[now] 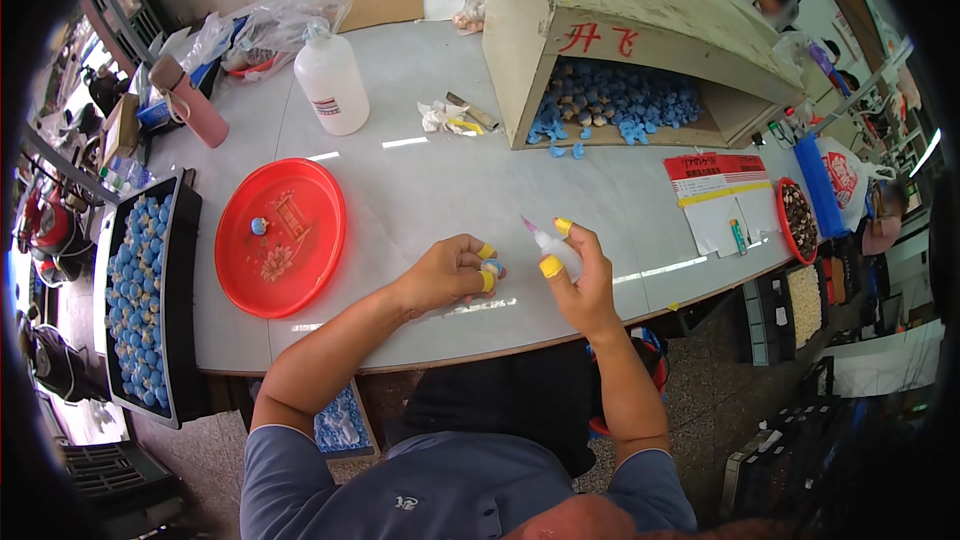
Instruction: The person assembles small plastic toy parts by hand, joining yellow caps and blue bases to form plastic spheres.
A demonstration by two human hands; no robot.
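Between the yellow-wrapped fingertips of my left hand (446,272) is a small blue-and-white piece (492,266), partly covered by the fingers. My right hand (590,290), also with yellow wraps on thumb and finger, grips a small white squeeze bottle (560,253). Its thin purplish nozzle tip points up and to the left, apart from the piece. Left of my left hand lies a round red tray (318,285) with a single blue-and-white piece (259,226) in it.
A black crate (185,340) of similar blue pieces stands at the left edge. Behind are a large white bottle (333,85), a pink flask (195,105) and a wooden box (650,15) over a blue heap (625,95). At right are printed sheets (712,225) and a red bowl (783,195).
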